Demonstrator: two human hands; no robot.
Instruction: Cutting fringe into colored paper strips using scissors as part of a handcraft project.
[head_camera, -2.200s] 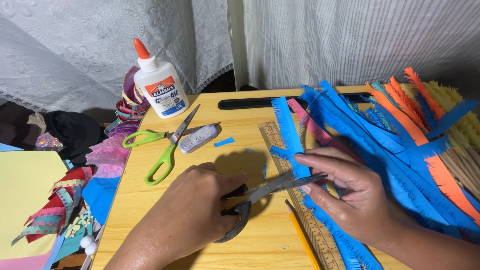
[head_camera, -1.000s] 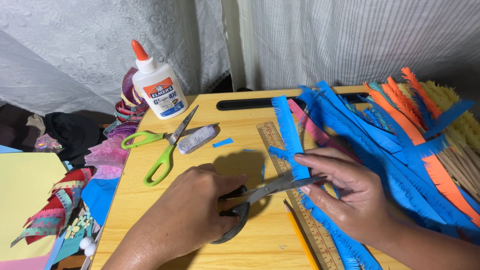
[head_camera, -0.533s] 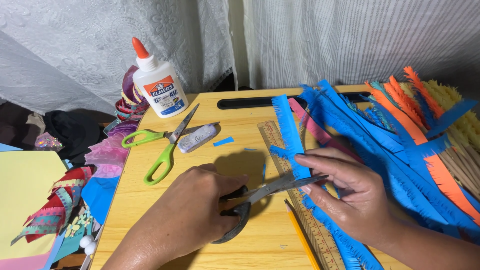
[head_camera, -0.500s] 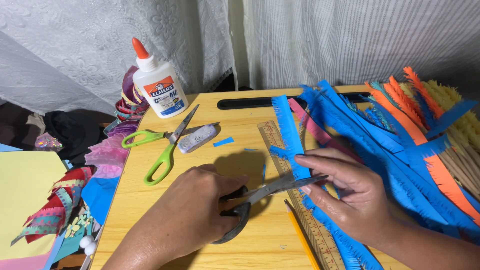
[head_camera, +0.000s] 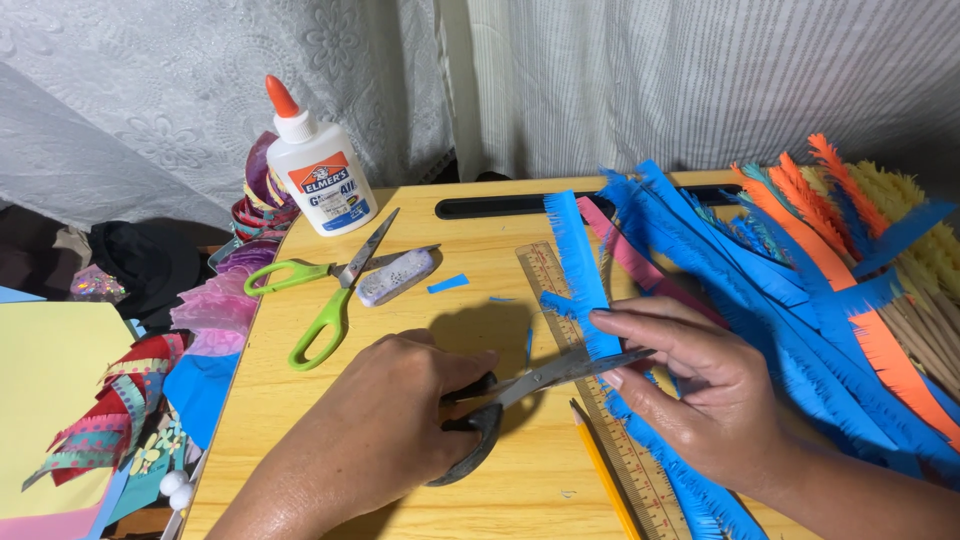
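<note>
My left hand (head_camera: 385, 420) grips black-handled scissors (head_camera: 520, 392), whose blades point right and bite into the edge of a fringed blue paper strip (head_camera: 580, 275). My right hand (head_camera: 695, 385) holds that strip flat, fingers spread over it beside the blades. The strip runs from the table's far middle toward me, passing under my right hand and over a wooden ruler (head_camera: 600, 400). A yellow pencil (head_camera: 600, 470) lies next to the ruler.
Green-handled scissors (head_camera: 325, 295), a grey eraser (head_camera: 395, 278) and a white glue bottle with an orange cap (head_camera: 315, 170) sit at the far left of the wooden lap table (head_camera: 480, 230). Fringed blue, orange and yellow strips (head_camera: 820, 270) pile at the right. Coloured paper scraps (head_camera: 110, 410) lie left.
Almost nothing differs; both hands stay on the strip and the scissors, with the blades in about the same place.
</note>
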